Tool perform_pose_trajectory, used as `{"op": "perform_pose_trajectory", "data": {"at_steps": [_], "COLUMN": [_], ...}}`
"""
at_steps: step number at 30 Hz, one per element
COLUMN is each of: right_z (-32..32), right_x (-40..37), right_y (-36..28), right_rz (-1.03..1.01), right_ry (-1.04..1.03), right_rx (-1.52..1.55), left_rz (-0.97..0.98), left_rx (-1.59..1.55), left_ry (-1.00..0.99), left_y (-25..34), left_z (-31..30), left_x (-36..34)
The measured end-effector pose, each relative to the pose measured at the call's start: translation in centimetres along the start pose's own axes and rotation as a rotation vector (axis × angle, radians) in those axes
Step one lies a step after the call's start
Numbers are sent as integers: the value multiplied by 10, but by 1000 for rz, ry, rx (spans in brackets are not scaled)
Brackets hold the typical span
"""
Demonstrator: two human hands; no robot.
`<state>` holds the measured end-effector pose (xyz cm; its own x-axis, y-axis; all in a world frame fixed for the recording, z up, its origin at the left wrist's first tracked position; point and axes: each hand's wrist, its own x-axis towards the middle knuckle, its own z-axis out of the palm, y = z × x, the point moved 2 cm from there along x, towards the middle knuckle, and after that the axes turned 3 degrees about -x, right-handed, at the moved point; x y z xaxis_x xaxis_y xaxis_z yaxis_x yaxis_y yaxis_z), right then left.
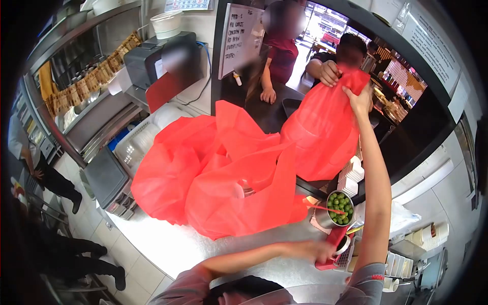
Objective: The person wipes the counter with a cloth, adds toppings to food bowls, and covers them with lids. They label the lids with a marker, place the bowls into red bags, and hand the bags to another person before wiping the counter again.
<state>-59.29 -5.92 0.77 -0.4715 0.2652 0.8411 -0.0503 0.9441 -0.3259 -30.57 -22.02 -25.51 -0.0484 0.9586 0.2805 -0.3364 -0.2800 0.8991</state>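
Observation:
My right hand point(360, 98) is raised at the serving window, its fingers closed on the gathered top of a full red bag point(323, 129). Across the window, a person's hand point(329, 73) grips the same bag's top from the other side. Low over the steel counter point(168, 244), my left hand point(317, 251) is smeared by motion, so its fingers cannot be made out. Two more red bags stand to the left: one point(168, 168) farther left, the other point(234, 198) nearer, with its top open and a clear lid partly showing inside.
A metal pot of green limes point(340, 208) stands near stacked white containers point(351, 175). Another person's hand point(268, 95) rests on the dark ledge beyond the window. A printer point(147, 56) and clear lids in a basket point(134, 150) are at left. People stand at far left.

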Motion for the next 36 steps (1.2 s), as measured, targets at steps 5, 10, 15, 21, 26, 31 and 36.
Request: {"op": "perform_pose_trajectory", "data": {"at_steps": [5, 10, 15, 21, 26, 31, 36], "right_z": [-78, -62, -48, -80, -13, -15, -50], "right_x": [-81, -165, -164, -160, -226, -229, -235], "right_y": [-96, -188, -235, -208, -175, -210, -224], "right_rz": [-376, -275, -29, 99, -50, 389, 587], "right_ry": [-7, -988, -1103, -720, -1042, -929, -732], "right_rx": [526, 1175, 1231, 1974, 1289, 1543, 1546], "left_rz": [487, 270, 411, 612, 443, 167, 353], "left_rx": [431, 1712, 1280, 939, 1275, 1132, 1189], "left_ry": [334, 1338, 1355, 1139, 888, 676, 615], "left_y": [200, 259, 255, 294, 323, 342, 346], "left_z": [76, 47, -74, -76, -61, -63, -53], "left_x": [-191, -186, -152, -132, -105, -80, -108]}}
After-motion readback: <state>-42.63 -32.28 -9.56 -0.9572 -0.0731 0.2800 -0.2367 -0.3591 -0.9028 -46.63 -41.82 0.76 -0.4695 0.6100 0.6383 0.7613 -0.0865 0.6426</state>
